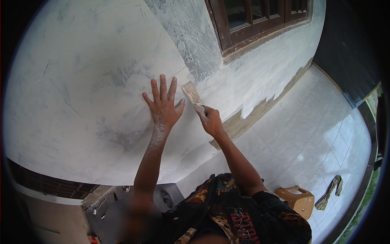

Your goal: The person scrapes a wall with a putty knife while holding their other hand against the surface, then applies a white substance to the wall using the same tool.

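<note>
My left hand (164,106) lies against the white plastered wall (109,53), fingers spread wide, with pale dust on the wrist and forearm. Just to its right, my right hand (210,121) grips the handle of a putty knife (191,93). The knife's flat blade points up and left, close to the wall's corner edge, and has whitish residue on it. Grey, streaky patches show through the white coat around both hands. My fingers cover most of the knife's handle.
A brown wooden window frame (260,28) sits in the wall at the upper right. Along the wall's base runs a bare grey-brown strip (239,124) above white floor tiles (284,142). Near my right side stand a tan plastic stool (298,201) and a crumpled cloth (328,194).
</note>
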`<act>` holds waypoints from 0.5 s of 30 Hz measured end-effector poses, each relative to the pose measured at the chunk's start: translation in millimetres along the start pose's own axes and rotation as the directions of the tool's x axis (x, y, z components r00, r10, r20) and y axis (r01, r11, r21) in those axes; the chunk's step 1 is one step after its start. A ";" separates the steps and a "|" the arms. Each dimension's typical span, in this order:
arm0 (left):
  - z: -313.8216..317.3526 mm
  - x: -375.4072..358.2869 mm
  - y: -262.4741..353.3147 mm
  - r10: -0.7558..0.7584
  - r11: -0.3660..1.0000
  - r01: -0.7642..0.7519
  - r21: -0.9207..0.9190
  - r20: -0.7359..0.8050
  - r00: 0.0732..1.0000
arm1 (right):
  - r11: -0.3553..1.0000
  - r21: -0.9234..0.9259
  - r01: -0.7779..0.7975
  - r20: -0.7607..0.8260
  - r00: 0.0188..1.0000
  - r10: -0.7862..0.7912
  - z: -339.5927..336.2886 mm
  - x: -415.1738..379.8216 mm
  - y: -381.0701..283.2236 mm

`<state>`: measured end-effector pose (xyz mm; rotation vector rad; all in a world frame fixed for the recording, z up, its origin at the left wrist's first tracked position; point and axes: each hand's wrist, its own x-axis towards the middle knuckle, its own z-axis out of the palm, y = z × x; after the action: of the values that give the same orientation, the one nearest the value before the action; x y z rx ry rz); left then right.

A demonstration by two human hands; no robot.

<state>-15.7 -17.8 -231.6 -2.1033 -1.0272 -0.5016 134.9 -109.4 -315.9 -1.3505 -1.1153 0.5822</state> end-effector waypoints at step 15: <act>-1.7 1.1 -2.7 0.010 1.000 -0.010 -0.014 -0.027 1.000 | 1.000 -0.024 -0.014 0.024 1.000 0.015 1.3 1.3 13.2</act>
<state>-17.2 -17.3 -228.6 -2.1074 -1.0001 -0.5328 137.7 -105.1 -328.2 -1.3760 -1.1358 0.5987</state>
